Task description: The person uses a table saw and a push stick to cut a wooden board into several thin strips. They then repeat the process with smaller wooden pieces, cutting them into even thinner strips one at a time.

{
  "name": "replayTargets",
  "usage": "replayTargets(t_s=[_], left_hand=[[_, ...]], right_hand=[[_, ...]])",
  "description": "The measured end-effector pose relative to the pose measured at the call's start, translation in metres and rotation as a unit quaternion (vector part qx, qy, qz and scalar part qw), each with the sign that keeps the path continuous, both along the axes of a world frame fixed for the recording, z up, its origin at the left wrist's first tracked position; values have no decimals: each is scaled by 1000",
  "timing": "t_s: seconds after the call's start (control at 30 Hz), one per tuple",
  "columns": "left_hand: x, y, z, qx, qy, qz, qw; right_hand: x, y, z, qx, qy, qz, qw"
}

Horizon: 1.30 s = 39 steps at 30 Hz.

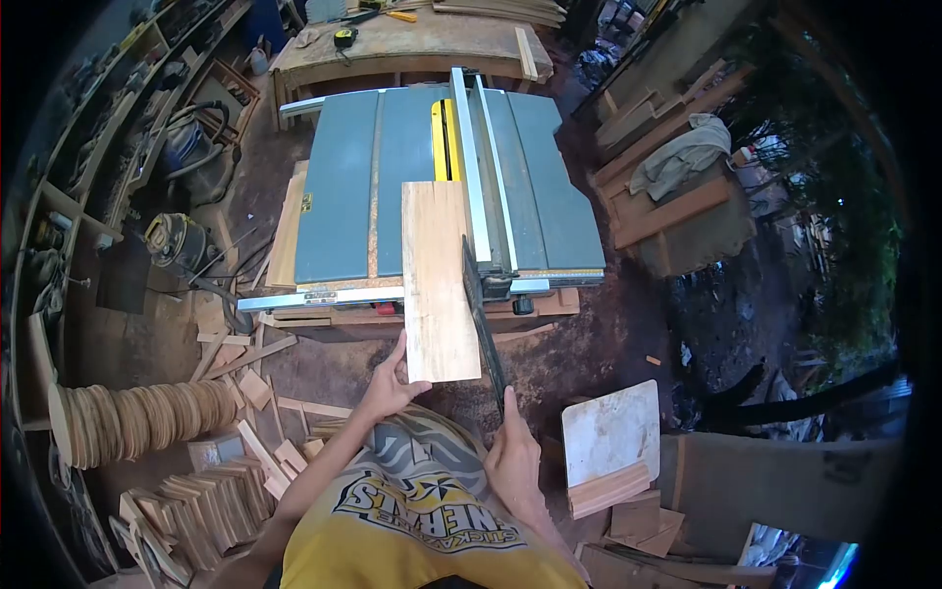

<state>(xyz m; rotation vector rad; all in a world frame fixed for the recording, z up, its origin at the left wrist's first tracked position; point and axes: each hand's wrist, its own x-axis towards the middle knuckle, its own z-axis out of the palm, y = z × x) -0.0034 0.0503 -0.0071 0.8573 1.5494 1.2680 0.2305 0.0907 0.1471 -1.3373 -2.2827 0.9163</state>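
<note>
L hand [394, 381] grips near end of wooden board [439, 294], ctr of frame, on table saw [339, 187]. R hand's [514, 452] fingers closed round black push stick [483, 324] beside board's R edge.

Two hands [392, 386] [514, 454]; one table saw [336, 187] with one board [439, 285] on it; one rip fence [471, 167]; one push stick [485, 332]; two shop vacuums [192, 155] [178, 242]; one tape measure [344, 38]; one bench [422, 44].
</note>
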Motion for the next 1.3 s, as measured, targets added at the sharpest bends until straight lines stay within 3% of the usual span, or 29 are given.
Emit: replayTargets(t_s=[0.27,0.47,0.57,0.67,0.77,0.87,1.3], left_hand=[[-20,27,-25,17,12,4,1000],[-28,45,-18,14,23,28,999],[-35,52,-10,24,101,15,994],[-46,60,24,-77,158,-33,984],[-59,67,21,-110,375,-82,917],[-69,78,21,-45,466,-71,881],[-101,131,-9,-34,484,-19,874]], right_hand=[[-8,12,-2,-8,16,-7,1000],[-10,20,-2,-42,16,-18,999],[-10,22,1,-33,22,-24,999],[-8,24,0,-24,32,-24,999],[-4,24,0,-28,29,-24,999],[-3,23,5,-33,5,-24,999],[7,10,28,-60,-74,25,995]])
